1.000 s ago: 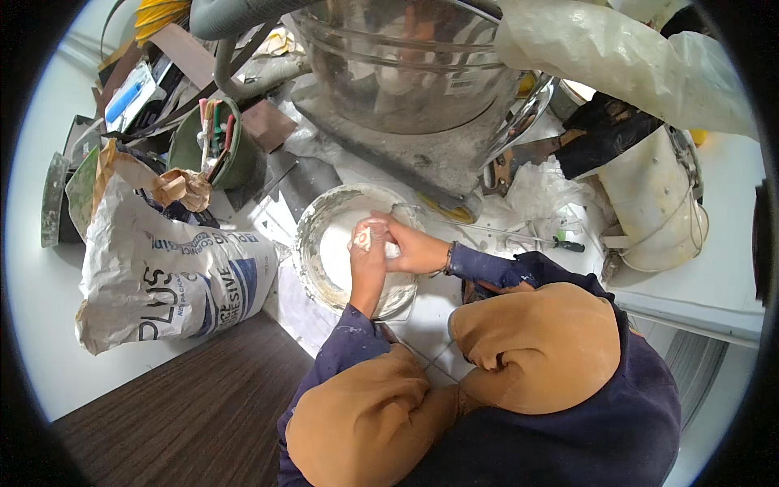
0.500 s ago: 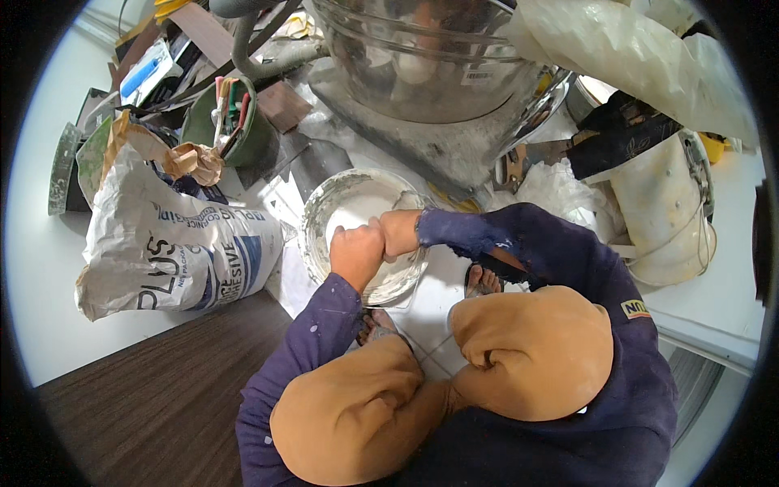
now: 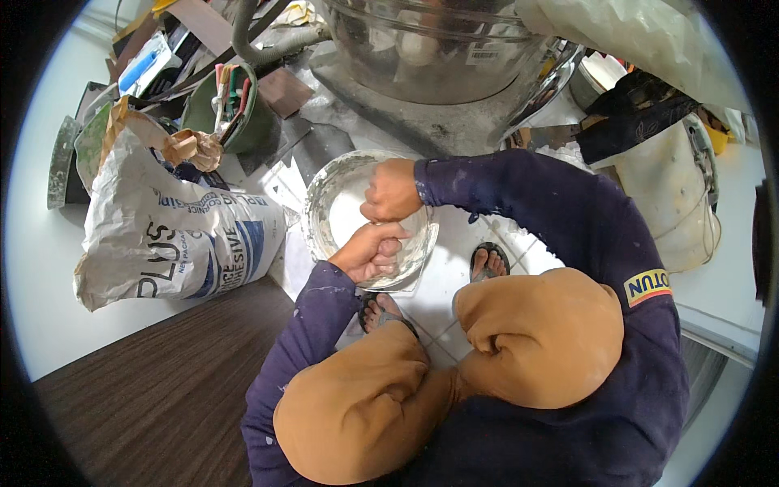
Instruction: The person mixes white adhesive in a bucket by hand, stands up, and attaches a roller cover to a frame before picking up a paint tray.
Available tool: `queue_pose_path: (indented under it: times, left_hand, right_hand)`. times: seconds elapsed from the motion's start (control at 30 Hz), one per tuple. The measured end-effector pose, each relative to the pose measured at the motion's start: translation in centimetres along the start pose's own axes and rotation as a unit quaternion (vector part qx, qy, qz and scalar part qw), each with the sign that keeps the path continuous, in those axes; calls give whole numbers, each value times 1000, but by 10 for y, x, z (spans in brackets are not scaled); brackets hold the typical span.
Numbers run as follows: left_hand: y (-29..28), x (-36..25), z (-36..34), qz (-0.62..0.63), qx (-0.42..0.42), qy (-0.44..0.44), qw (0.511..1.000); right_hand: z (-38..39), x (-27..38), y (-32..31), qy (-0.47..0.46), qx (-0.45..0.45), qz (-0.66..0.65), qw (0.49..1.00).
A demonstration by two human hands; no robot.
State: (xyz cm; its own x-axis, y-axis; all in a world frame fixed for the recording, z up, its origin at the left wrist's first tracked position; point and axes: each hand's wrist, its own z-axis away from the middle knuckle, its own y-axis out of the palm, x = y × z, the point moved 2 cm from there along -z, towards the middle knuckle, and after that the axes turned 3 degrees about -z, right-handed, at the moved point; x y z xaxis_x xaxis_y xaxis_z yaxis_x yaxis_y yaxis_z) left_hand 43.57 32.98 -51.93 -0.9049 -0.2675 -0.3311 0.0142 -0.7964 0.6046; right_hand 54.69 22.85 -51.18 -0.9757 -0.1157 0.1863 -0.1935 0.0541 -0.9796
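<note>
A round bucket [image 3: 316,235] smeared with pale paste stands on the floor in front of my feet. White mix [image 3: 344,213] shows inside it. Over its far right part my right hand [image 3: 394,190] is closed in a fist. My left hand [image 3: 372,250] is also closed, just nearer to me, above the near part of the opening. The two fists are almost touching, one beyond the other. Whatever they grip is hidden by the fingers.
A crumpled white paper sack [image 3: 182,231] stands left of the bucket. Behind it, a green bucket [image 3: 197,105] holds brushes. A big transparent tub [image 3: 430,69] sits beyond. At right leans a whitish bucket [image 3: 665,203]. A dark wooden board [image 3: 162,390] lies near left.
My right fist has moved away from me across the bucket. The left fist has shifted slightly right and turned, with its thumb now showing on top.
</note>
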Motion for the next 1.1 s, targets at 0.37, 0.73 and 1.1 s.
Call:
queue_pose_path:
  times: [0.37,0.73,1.1]
  left_hand:
    - [-44,-44,77,-368,-229,271,859]
    - [-39,0,109,-226,-100,170,954]
    - [-56,65,112,-71,-213,172,959]
  right_hand:
    - [61,37,-63,338,-196,-103,915]
    - [152,91,10,386,-164,-241,875]
    - [188,80,49,525,-174,-215,805]
